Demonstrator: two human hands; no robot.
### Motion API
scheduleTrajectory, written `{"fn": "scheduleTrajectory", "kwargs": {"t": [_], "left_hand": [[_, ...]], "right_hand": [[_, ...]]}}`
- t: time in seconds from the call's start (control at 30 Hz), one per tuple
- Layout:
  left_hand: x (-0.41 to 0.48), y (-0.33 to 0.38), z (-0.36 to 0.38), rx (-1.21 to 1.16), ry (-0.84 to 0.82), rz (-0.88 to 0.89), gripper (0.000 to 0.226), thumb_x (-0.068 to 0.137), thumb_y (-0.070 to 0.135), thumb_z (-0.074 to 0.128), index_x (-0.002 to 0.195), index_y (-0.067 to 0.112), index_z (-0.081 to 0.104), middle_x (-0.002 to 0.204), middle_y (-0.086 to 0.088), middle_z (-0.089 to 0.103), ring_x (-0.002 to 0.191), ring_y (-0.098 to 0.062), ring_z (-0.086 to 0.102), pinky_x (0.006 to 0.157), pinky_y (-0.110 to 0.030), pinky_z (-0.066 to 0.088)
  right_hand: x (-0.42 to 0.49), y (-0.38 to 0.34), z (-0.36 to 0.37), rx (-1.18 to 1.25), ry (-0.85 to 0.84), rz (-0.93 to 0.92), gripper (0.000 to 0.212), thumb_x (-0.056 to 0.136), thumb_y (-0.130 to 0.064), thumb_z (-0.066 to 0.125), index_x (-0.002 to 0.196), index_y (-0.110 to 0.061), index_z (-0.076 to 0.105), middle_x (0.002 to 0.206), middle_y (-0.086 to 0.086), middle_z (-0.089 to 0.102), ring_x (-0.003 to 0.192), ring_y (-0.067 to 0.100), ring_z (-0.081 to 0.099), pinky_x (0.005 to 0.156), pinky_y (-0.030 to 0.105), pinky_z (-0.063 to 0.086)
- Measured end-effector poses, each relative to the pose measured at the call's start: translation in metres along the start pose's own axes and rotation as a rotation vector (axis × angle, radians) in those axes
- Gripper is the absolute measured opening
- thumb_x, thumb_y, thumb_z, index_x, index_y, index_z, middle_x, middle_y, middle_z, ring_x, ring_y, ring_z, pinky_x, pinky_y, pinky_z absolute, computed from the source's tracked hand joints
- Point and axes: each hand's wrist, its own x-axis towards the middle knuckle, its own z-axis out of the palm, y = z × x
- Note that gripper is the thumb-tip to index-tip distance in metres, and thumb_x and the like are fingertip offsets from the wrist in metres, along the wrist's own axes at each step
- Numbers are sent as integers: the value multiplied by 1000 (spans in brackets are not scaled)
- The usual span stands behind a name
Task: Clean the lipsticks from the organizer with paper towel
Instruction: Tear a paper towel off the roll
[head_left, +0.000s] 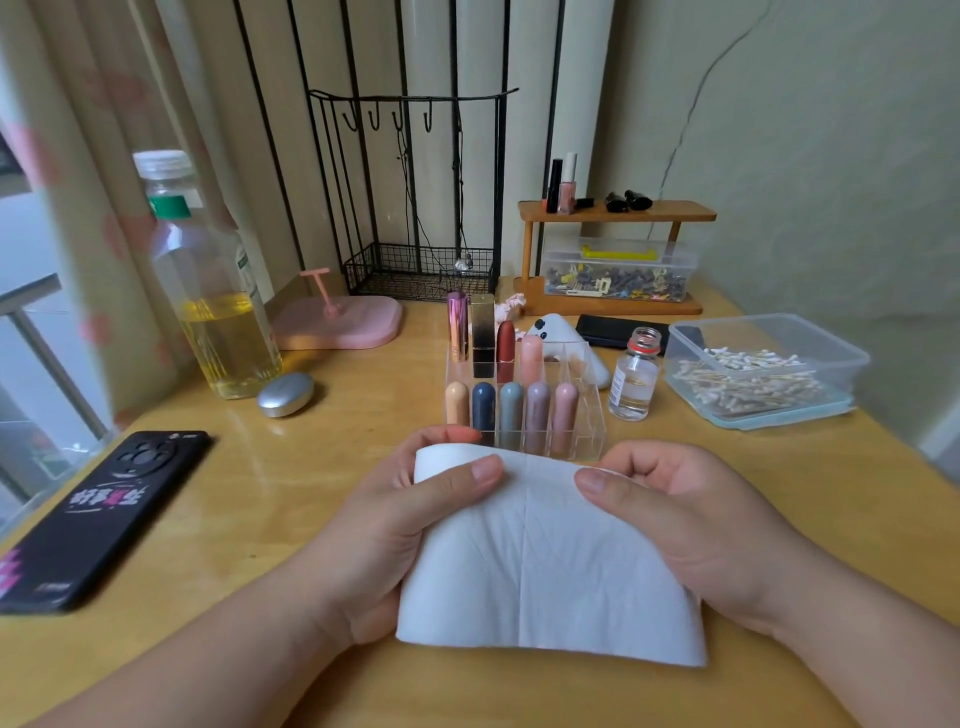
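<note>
Lipsticks (511, 410) stand upright in a clear organizer (587, 415) at frame center on the tabletop (260, 499). Below, left hand (410, 525) and right hand (691, 514) pinch a soft, limp paper towel (545, 566). Tubes look light, smooth, possibly slippery; grip mid-barrel.

A wooden bench (291, 499) carries a black phone (104, 514) at left, an oil bottle (218, 312) upper left, the organizer (587, 410) at centre and a swab box (841, 374) at right.
</note>
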Motion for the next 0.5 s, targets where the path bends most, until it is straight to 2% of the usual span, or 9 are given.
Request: {"fn": "scheduleTrajectory", "kwargs": {"t": [0.07, 0.13, 0.27, 0.33, 0.4, 0.5], "left_hand": [[0, -1, 0, 25, 19, 19, 62, 57, 17, 86, 114, 15, 60, 100, -20, 69, 87, -37, 69, 72, -45, 58], [0, -1, 1, 69, 51, 65, 63, 55, 19, 87, 112, 15, 60, 97, -20, 69, 83, -36, 69, 70, -45, 58], [4, 15, 0, 111, 201, 226, 54, 57, 20, 84, 105, 20, 59, 86, -18, 67, 70, -34, 67, 63, -52, 57], [9, 27, -12, 133, 354, 339, 54, 63, 22, 82, 109, 19, 56, 86, -14, 66, 66, -28, 68, 59, -50, 57], [14, 35, -28, 295, 546, 488, 55, 64, 30, 87, 108, 25, 53, 92, -6, 64, 70, -19, 67, 61, -46, 57], [21, 35, -46, 598, 713, 649, 62, 67, 46, 87, 112, 34, 47, 107, 6, 60, 90, -10, 61, 76, -33, 51]], "right_hand": [[0, 0, 1, -49, 4, -44, 29, 78, -42, 68, 65, -17, 60, 61, -1, 39, 60, 13, 33, 54, 21, 28], [0, 0, 2, -43, -9, -79, 30, 82, -38, 69, 64, -17, 59, 56, -5, 37, 55, 10, 30, 49, 18, 25], [2, 0, 0, -25, 65, -103, 36, 86, -36, 73, 67, -10, 56, 57, 3, 38, 53, 14, 30, 46, 22, 25], [4, 0, -6, -7, 110, -73, 36, 82, -39, 70, 70, -8, 55, 63, 10, 40, 58, 20, 33, 54, 29, 26], [6, 1, -13, -39, 124, -26, 35, 83, -40, 68, 70, -9, 56, 65, 12, 46, 61, 22, 39, 59, 32, 29], [7, 6, -14, -274, 59, 32, 32, 92, -32, 67, 71, -10, 57, 60, 3, 48, 56, 15, 43, 51, 28, 32]]}}
